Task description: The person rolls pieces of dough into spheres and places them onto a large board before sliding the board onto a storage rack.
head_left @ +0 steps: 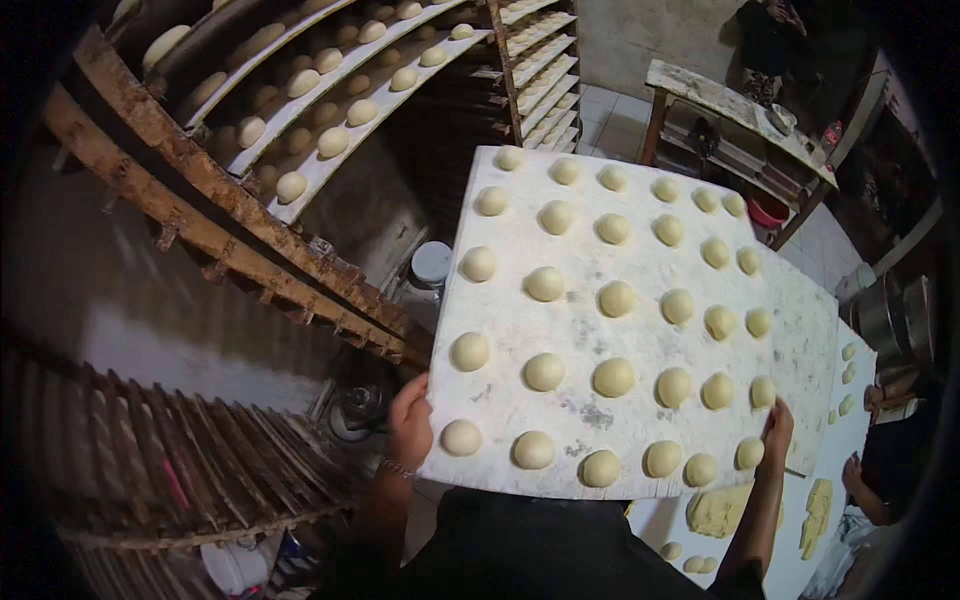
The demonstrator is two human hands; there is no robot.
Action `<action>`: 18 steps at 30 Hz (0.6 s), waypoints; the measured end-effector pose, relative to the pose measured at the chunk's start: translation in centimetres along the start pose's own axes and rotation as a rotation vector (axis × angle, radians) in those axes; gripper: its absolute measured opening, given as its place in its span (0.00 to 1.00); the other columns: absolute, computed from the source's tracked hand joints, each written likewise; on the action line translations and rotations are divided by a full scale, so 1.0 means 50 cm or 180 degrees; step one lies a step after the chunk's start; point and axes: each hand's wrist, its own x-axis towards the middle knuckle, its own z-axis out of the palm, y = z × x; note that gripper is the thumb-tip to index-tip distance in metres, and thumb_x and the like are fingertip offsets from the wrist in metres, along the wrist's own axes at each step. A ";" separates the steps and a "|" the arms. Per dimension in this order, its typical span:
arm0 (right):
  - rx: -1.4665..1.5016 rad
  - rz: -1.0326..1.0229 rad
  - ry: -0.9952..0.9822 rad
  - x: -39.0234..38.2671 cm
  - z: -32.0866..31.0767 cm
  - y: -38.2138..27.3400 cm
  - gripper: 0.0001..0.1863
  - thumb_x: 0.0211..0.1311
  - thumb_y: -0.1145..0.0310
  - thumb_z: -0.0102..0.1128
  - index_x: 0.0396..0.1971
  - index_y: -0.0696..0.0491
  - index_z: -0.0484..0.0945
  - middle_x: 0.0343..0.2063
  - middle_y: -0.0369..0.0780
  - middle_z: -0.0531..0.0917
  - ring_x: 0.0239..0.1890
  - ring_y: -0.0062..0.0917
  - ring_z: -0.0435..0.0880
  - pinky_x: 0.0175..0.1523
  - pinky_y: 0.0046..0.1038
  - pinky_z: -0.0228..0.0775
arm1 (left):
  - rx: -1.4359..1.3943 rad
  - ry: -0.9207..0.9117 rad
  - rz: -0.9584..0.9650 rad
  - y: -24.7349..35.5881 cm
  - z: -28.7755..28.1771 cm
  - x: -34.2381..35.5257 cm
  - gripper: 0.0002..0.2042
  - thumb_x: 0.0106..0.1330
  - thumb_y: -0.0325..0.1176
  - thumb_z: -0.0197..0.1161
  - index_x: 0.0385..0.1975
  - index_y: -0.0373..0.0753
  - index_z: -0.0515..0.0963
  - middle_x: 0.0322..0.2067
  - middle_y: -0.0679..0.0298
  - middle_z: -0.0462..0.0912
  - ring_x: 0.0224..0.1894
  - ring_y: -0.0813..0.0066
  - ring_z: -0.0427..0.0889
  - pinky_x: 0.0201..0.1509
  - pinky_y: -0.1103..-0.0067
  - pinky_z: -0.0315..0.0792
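1. Here we have it: a big floured board, held out in front of the body, carrying five rows of six round dough balls, all well apart.
2. We see the left hand clasping the board's left edge near its lower corner, some fingers hidden.
3. Over on the opposite edge, we find the right hand curled round the side, fingertips hard to make out.
4. Beyond, on our left, a wooden rack bears loaded shelf boards.
5. And right of the board, we spot a pale table with a dough slab, another person beside it.
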 end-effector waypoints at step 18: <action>-0.0828 -0.1316 -0.1886 0.697 0.495 -0.357 0.20 0.72 0.63 0.52 0.50 0.63 0.83 0.40 0.41 0.86 0.45 0.24 0.80 0.56 0.27 0.70 | 0.0215 0.1022 0.0557 0.154 0.093 -0.157 0.36 0.72 0.49 0.59 0.72 0.26 0.65 0.63 0.50 0.77 0.63 0.61 0.77 0.66 0.68 0.72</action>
